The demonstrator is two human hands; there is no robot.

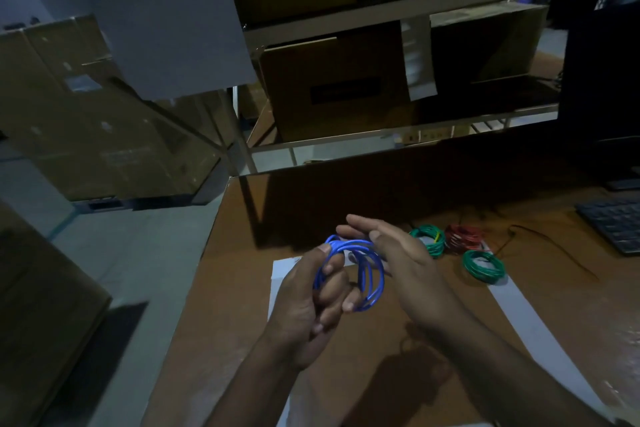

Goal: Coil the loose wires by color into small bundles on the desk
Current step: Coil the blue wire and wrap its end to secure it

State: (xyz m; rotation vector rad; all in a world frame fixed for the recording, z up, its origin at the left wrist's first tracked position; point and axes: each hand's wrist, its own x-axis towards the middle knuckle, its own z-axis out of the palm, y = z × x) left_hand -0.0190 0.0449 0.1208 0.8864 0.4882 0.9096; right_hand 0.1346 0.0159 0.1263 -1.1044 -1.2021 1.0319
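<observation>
A: Dim storeroom; cardboard boxes (90, 107) stacked at far left, metal shelving (381, 10) with more boxes behind the desk (214, 288). Surface?

B: Brown wood, with a white sheet of paper (519, 308) lying on it under the work area.

A: Left hand (308, 298)?

B: Raised above the desk near its left edge. Fingers curled and clenched around the blue wire coil (360, 274); the thumb presses the gathered strands at the top of the loop. Several turns of blue wire hang from the grip in a rough ring, off the surface.

A: Right hand (391, 253)?

B: Just beside the coil, on its right. Fingers straight and released, palm toward the loop, fingertips reaching past its upper edge. Whether the palm touches the wire, cannot tell.

A: Finished bundles?

B: Three on the desk, right of the hands. Green coil (428, 240) farthest back, with a small yellow mark on it. Red coil (464, 236) just beside that, to its right. Second green coil (483, 267) nearer, partly on the paper.

A: Further right?

B: Thin black cable (554, 246) trailing across the wood, then a dark keyboard (616, 229) at the frame edge and a monitor (602, 80) above it.
</observation>
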